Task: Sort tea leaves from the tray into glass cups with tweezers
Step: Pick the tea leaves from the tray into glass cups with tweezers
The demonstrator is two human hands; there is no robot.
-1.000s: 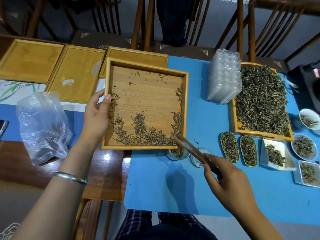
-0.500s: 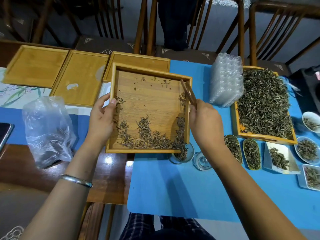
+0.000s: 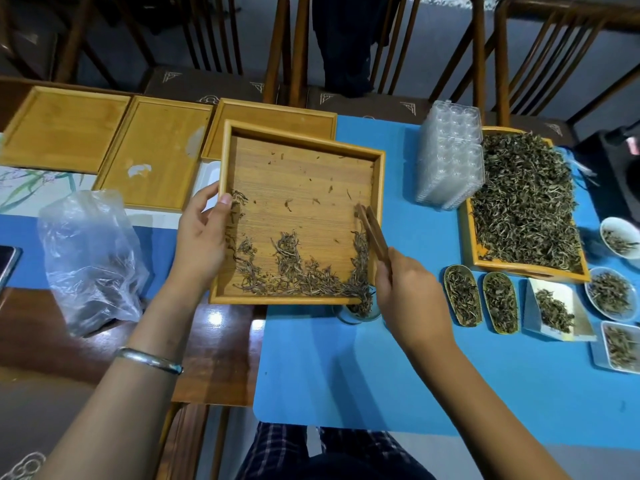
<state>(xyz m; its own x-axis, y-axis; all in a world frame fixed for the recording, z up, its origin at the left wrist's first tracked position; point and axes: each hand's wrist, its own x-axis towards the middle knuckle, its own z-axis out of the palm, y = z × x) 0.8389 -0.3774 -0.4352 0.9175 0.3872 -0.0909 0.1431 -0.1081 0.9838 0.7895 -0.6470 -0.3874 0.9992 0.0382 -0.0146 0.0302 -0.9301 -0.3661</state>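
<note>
Left hand (image 3: 199,233) grips the wooden tray (image 3: 298,299) by its left rim, thumb over the edge, prob. tipping it so the tea leaves (image 3: 298,282) gather along the near wall & near-right corner; right hand (image 3: 410,292) pinches the wooden tweezers (image 3: 372,230), tips w/in the tray by its right wall, likely to rake leaves down; a glass cup (image 3: 358,311) sits on the desk (image 3: 346,368) right under that corner, some leaves already in it.
</note>
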